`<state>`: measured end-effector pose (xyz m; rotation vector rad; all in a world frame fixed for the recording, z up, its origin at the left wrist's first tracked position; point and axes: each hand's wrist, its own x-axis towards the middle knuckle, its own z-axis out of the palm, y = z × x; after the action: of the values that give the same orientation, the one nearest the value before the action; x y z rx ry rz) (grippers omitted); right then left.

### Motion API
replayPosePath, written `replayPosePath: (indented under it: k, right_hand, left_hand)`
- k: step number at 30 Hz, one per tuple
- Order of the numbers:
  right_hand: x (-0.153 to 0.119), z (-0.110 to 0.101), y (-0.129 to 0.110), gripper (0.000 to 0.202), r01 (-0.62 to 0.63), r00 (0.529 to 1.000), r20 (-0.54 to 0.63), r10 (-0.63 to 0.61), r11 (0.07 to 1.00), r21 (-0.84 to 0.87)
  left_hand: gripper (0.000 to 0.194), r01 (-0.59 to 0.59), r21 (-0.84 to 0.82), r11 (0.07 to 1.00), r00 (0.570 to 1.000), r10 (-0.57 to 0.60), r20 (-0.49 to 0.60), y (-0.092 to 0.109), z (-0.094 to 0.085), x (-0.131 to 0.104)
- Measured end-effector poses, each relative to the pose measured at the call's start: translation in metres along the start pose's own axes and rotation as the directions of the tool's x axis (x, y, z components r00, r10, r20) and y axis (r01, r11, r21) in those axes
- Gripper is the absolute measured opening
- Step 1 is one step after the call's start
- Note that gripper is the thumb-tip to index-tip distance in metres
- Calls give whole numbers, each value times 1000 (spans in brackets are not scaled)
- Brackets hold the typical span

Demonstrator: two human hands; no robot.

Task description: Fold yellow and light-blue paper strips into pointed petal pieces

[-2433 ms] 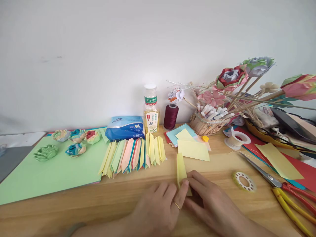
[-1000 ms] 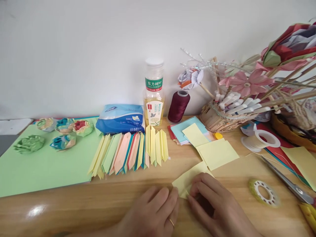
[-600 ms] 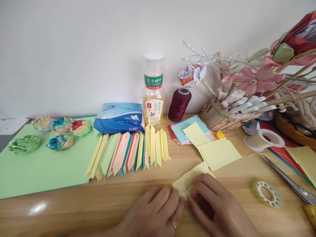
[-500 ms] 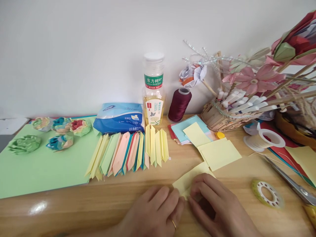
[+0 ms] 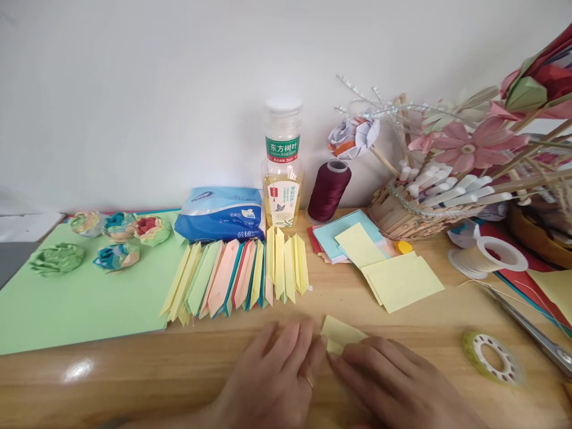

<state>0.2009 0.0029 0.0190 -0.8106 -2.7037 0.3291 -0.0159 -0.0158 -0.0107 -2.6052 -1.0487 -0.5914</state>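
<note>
- While I watch remotely, my left hand [image 5: 279, 369] and right hand [image 5: 393, 378] touch yellow paper [image 5: 340, 335] on the wood-grained table [image 5: 179, 369]; whether fingers pinch it, I cannot tell.
- Glare [image 5: 79, 369] whitens the table's left.
- Behind rises a pale wall [image 5: 156, 101].

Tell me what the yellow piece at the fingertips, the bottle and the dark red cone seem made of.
Yellow piece: matte paper, judging by its thin, crisp edges.
Bottle: probably glossy clear plastic, since its neck is see-through; glass isn't ruled out.
Dark red cone: seemingly wound thread with a soft sheen, as its pale core suggests.
</note>
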Motion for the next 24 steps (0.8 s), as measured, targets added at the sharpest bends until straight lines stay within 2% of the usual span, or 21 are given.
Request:
replayPosePath:
  k: [4, 7, 9, 12, 14, 20, 24]
  right_hand:
    - [2, 7, -7, 39, -54, 998, -25, 54, 999, -1]
    - [0, 6, -9, 21, -121, 992, -21, 124, 986, 111]
    - [-2, 4, -6, 20, -182, 980, -41, 193, 964, 191]
    - [-3, 4, 2, 18, -296, 934, -151, 325, 937, 185]
    - [-3, 8, 7, 16, -368, 899, -185, 397, 914, 171]
    - [5, 15, 12, 13, -477, 859, -90, 504, 852, 214]
    - [10, 12, 12, 14, -474, 863, -62, 501, 846, 243]
  left_hand:
    - [31, -68, -85, 994, 997, 65, -38, -1, 1, 0]
    - [30, -90, -124, 988, 995, 84, -52, -2, 2, -1]
    - [29, -113, -121, 986, 993, 109, -40, -4, 2, 0]
    - [32, -148, -143, 979, 989, 150, 3, -8, -1, 1]
    - [33, -173, -173, 970, 983, 182, 39, -12, -2, 4]
    - [27, -202, -267, 942, 960, 244, 134, -25, -6, 12]
    - [22, -217, -332, 918, 960, 261, 96, -34, -6, 16]
